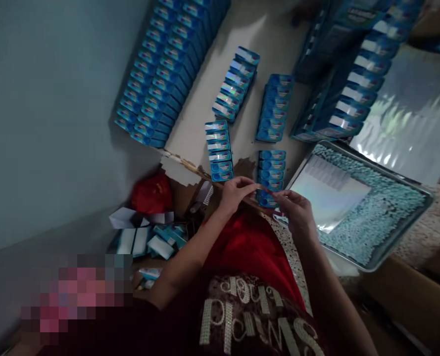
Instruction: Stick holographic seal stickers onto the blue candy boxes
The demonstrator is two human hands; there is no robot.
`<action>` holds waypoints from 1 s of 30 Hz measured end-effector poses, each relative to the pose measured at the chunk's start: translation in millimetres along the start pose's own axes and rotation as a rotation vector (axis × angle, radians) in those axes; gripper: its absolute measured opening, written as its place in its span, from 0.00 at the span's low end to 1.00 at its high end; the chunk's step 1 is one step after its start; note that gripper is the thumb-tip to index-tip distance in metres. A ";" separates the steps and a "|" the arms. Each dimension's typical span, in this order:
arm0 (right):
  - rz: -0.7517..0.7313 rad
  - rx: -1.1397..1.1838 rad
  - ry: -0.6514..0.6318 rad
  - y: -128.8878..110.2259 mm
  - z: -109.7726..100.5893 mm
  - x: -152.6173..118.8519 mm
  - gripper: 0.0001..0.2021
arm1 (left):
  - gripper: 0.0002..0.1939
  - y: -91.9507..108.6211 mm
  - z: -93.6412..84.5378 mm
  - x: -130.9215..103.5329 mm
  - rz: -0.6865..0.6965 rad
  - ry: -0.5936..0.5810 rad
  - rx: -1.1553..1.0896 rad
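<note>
Both my hands meet at the table's near edge, just below the small rows of blue boxes. The fingertips of my left hand (238, 192) are pinched together on one end of a small thin item. My right hand (295, 207) pinches the other end; the item is too small and dim to name. A short row of blue boxes (220, 147) lies beyond my left hand, and another row of blue boxes (272, 168) lies right behind the fingertips. Farther back, two more rows, one of shiny-labelled boxes (234, 86), lie on the white table (197, 113).
Tall stacks of blue boxes (168, 64) line the wall at left. On the right, a metal tray (394, 247) holds many pale blue pieces and a clear sheet (327, 193). Packets (140, 241) and a red bag (152, 193) sit low at left.
</note>
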State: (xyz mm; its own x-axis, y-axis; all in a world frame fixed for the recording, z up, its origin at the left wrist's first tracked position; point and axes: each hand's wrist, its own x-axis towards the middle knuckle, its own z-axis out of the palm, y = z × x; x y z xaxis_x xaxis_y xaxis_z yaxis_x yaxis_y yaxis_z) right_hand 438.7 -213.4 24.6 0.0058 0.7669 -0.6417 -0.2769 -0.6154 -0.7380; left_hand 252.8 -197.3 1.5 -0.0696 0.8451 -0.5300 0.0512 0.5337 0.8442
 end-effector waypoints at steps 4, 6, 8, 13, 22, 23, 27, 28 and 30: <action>-0.027 -0.112 0.016 8.1 72.3 18.3 0.22 | 0.15 1.7 -64.8 -2.0 0.122 0.198 -0.068; -0.062 -0.198 0.013 16.0 103.2 33.7 0.21 | 0.16 -2.1 -91.6 5.0 0.165 0.289 -0.073; -0.122 -0.289 0.028 25.9 129.1 51.3 0.21 | 0.17 -7.5 -113.6 15.8 0.186 0.357 -0.050; -0.254 -0.536 0.122 51.2 162.9 89.6 0.18 | 0.16 -20.2 -145.1 45.3 0.160 0.405 0.069; -0.310 -0.701 0.171 65.3 172.3 109.6 0.18 | 0.14 -30.9 -162.0 66.7 0.182 0.375 -0.057; -0.306 -0.707 0.171 65.7 173.1 109.7 0.19 | 0.14 -32.1 -163.1 67.2 0.183 0.369 -0.077; -0.315 -0.734 0.187 65.6 176.0 108.9 0.19 | 0.15 -37.2 -165.5 68.1 0.197 0.357 -0.111; -0.322 -0.738 0.191 65.3 176.6 108.6 0.19 | 0.15 -38.8 -165.4 68.7 0.195 0.358 -0.123; -0.331 -0.753 0.199 65.0 177.6 108.5 0.19 | 0.15 -42.9 -164.3 71.5 0.185 0.372 -0.154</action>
State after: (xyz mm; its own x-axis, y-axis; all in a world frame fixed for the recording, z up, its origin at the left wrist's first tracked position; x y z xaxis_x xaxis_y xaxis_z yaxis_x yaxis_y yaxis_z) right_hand 250.7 -137.9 -56.0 0.1624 0.9260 -0.3409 0.4825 -0.3759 -0.7911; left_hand 82.0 -165.0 -59.4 -0.4285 0.8422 -0.3272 -0.0503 0.3394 0.9393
